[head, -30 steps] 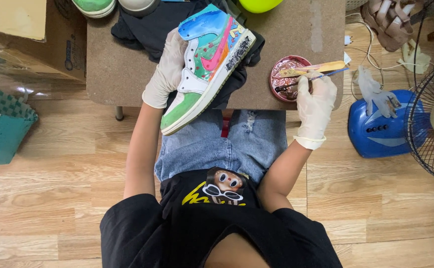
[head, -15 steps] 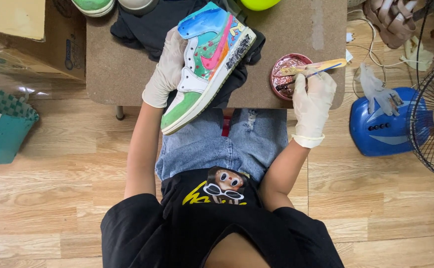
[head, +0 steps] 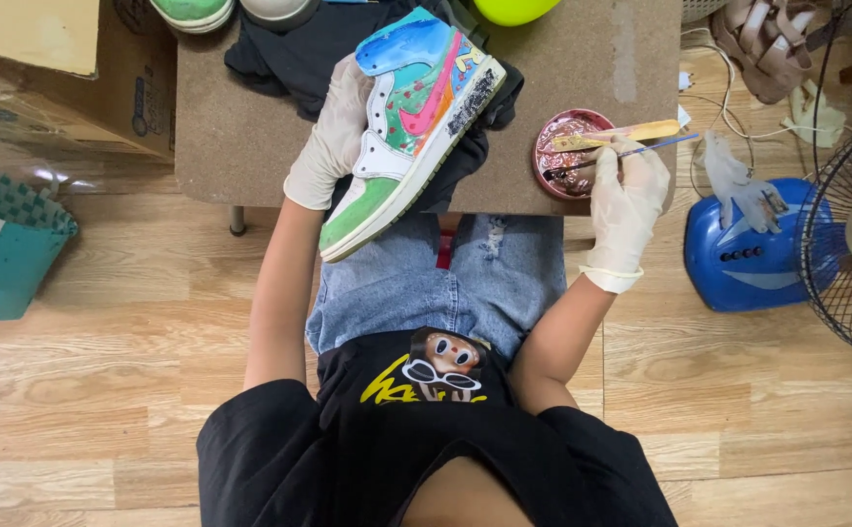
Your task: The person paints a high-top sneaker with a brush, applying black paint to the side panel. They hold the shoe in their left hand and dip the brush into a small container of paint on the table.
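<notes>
Sneaker [head: 408, 127]: a high-top painted in blue, teal, pink, green and white, held at upper centre of the frame over the near edge of the brown table [head: 240, 146]. Its long axis runs diagonally, toe toward lower left, collar toward upper right, sole facing right. The gloved left hand [head: 333, 137] grips its left side, fingers curled around the upper. A black cloth [head: 294, 54] lies beneath and behind it.

At upper left sits a brown cardboard box [head: 65, 68] with dark printing on its side. A teal checked basket [head: 1, 244] occupies the left edge. A blue fan base [head: 738, 259] stands at right on the light wood plank floor [head: 114, 390].

The gloved right hand [head: 626, 195] pinches a thin paintbrush [head: 631, 151], its tip at a small round pink paint dish [head: 564, 151].
</notes>
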